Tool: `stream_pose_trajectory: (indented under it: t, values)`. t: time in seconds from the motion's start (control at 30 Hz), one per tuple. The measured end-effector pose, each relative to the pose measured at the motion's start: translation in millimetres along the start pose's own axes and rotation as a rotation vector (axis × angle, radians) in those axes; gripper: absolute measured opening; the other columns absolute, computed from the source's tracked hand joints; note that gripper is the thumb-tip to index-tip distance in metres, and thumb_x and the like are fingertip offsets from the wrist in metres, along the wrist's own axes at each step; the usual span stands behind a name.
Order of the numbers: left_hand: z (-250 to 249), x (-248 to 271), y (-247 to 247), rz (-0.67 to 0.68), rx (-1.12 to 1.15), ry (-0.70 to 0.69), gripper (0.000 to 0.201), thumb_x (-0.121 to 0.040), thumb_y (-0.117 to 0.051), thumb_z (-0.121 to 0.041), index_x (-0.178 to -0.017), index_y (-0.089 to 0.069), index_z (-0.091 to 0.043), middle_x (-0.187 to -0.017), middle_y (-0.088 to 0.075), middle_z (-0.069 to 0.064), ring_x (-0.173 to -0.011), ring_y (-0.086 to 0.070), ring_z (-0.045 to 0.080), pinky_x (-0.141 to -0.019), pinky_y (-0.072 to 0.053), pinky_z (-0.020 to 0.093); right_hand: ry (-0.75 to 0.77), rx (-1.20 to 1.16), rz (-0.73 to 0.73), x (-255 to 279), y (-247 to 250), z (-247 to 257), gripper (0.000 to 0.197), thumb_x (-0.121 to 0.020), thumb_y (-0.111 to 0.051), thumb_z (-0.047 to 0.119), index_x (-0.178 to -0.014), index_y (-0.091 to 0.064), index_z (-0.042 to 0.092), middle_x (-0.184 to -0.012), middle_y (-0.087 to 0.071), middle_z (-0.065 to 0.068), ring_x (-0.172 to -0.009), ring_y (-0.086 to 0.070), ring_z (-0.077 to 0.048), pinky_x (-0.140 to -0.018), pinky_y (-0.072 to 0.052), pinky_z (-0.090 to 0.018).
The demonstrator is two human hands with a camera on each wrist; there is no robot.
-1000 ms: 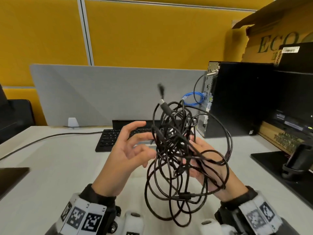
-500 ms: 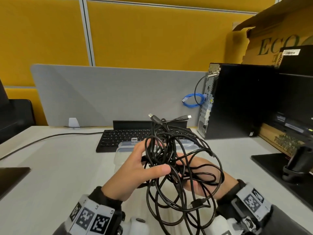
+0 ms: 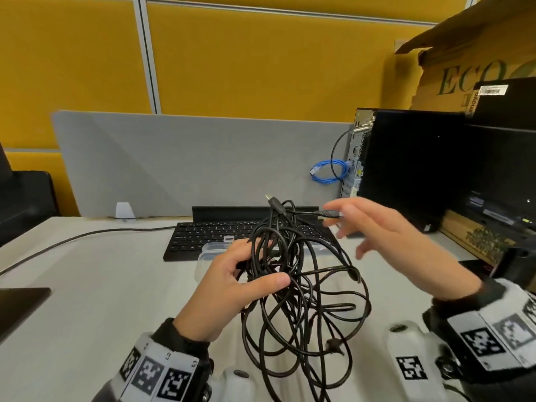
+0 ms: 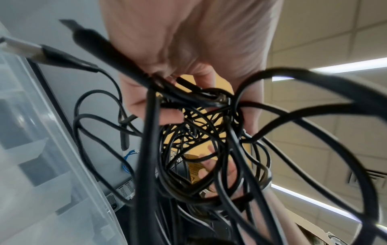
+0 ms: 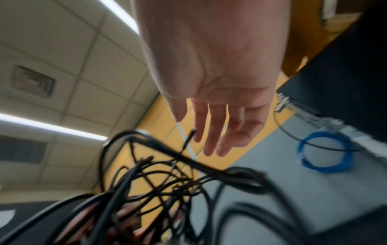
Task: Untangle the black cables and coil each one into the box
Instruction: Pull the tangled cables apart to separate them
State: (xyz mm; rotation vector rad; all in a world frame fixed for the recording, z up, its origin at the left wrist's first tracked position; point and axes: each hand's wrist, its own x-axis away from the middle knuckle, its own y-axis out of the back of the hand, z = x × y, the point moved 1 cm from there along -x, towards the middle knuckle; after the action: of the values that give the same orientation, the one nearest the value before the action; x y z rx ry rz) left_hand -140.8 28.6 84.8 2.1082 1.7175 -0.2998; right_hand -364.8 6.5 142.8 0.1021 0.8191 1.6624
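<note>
Clutching black cables (image 3: 301,285) above bench (image 3: 87,285), left hand (image 3: 229,288) kept curled grip; right hand (image 3: 388,242) had let go, fingers spread, reaching toward plug end (image 3: 327,213).

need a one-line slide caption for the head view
Left hand grips a tangle of black cables above the desk; right hand open beside it.

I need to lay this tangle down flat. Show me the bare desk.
Bare white desk lies left of the left hand, bordered by the keyboard behind and the dark slab at the left edge. Ahead it is crowded: clear box, keyboard, computer tower.
</note>
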Motion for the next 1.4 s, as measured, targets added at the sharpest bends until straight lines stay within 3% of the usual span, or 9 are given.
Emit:
stream_pose_trajectory:
  t: [0.17, 0.27, 0.4, 0.5, 0.77, 1.0, 1.13, 1.27, 1.4]
  values:
    - [3.6, -0.1, -2.9, 0.044, 0.023, 0.053, 0.031, -0.062, -0.071, -0.046, -0.089, -0.071, -0.03, -0.089, -0.064, -0.012, -0.084, -0.061, 0.002, -0.073, -0.047, 0.015, 0.083, 0.179, 0.124, -21.2, -13.4, 20.5, 0.018, -0.095, -0.047, 0.026, -0.104, -0.063, 0.03, -0.066, -0.054, 0.008, -0.055, -0.047, -0.003, -0.055, -0.042, -0.018]
    - [7.1, -0.1, -5.4, 0.051, 0.054, 0.139, 0.028, -0.068, -0.07, -0.044, -0.091, -0.072, -0.029, -0.097, -0.063, -0.001, -0.083, -0.064, 0.007, -0.071, -0.053, 0.021, 0.098, 0.363, 0.137, -35.9, -11.9, 19.6, 0.019, -0.096, -0.047, 0.026, -0.099, -0.063, 0.034, -0.074, -0.061, -0.002, -0.058, -0.051, -0.007, -0.057, -0.043, -0.018]
    - [6.7, 0.0, -7.2, 0.022, 0.083, 0.203, 0.03, -0.071, -0.064, -0.046, -0.092, -0.072, -0.026, -0.105, -0.065, 0.01, -0.085, -0.065, 0.015, -0.076, -0.054, 0.032, 0.244, 0.416, 0.01, -52.2, -14.6, 29.6, 0.019, -0.096, -0.048, 0.021, -0.1, -0.067, 0.025, -0.081, -0.052, 0.006, -0.065, -0.048, 0.001, -0.062, -0.037, -0.008]
    - [5.4, 0.2, -5.6, 0.021, 0.133, 0.243, 0.035, -0.071, -0.057, -0.044, -0.093, -0.07, -0.02, -0.095, -0.067, 0.016, -0.083, -0.06, 0.024, -0.076, -0.05, 0.043, 0.43, 0.366, -0.102, -55.7, -15.8, 45.2, 0.018, -0.096, -0.05, 0.019, -0.096, -0.067, 0.023, -0.078, -0.043, 0.007, -0.068, -0.04, -0.001, -0.063, -0.032, -0.013]
    - [5.3, 0.0, -6.9, 0.03, 0.167, 0.258, 0.023, -0.082, -0.053, -0.036, -0.089, -0.069, -0.022, -0.085, -0.063, 0.005, -0.074, -0.06, 0.014, -0.057, -0.046, 0.021, 0.767, 0.636, -0.174, -36.7, -8.6, 60.0, 0.025, -0.096, -0.042, 0.023, -0.1, -0.066, 0.019, -0.087, -0.042, 0.003, -0.082, -0.037, -0.016, -0.068, -0.04, -0.046]
    - [7.7, -1.6, -6.5, -0.004, 0.217, 0.24, 0.025, -0.086, -0.048, -0.038, -0.089, -0.07, -0.025, -0.09, -0.068, 0.003, -0.081, -0.062, 0.016, -0.07, -0.046, 0.031, 0.742, 0.859, -0.097, -17.7, 3.2, 69.4, 0.026, -0.096, -0.037, 0.041, -0.103, -0.062, 0.04, -0.084, -0.039, 0.009, -0.082, -0.028, -0.012, -0.073, -0.017, -0.029]
    - [7.3, -2.3, -10.0, -0.03, 0.225, 0.233, 0.026, -0.083, -0.048, -0.041, -0.086, -0.071, -0.029, -0.086, -0.069, 0.003, -0.076, -0.063, 0.014, -0.067, -0.047, 0.031, 0.706, 0.87, -0.006, -10.1, -17.1, 82.4, 0.028, -0.087, -0.037, 0.06, -0.098, -0.061, 0.052, -0.084, -0.036, 0.01, -0.085, -0.029, -0.01, -0.077, -0.019, -0.032]
    - [7.6, -2.1, -10.8, -0.025, 0.21, 0.221, 0.032, -0.083, -0.047, -0.043, -0.096, -0.069, -0.024, -0.098, -0.071, 0.01, -0.082, -0.064, 0.018, -0.072, -0.048, 0.036, 0.686, 0.86, -0.049, -9.1, -28.3, 83.7, 0.025, -0.083, -0.042, 0.059, -0.085, -0.064, 0.047, -0.085, -0.043, 0.012, -0.088, -0.035, -0.015, -0.08, -0.018, -0.036]
    - [9.4, -3.4, -6.6, -0.024, 0.197, 0.216, 0.033, -0.096, -0.04, -0.035, -0.08, -0.067, -0.028, -0.075, -0.065, -0.001, -0.064, -0.058, 0.007, -0.057, -0.046, 0.026, 0.661, 0.947, -0.245, -10.6, -9.1, 80.7, 0.023, -0.082, -0.046, 0.053, -0.078, -0.065, 0.04, -0.085, -0.058, 0.013, -0.097, -0.048, -0.027, -0.092, -0.016, -0.044]
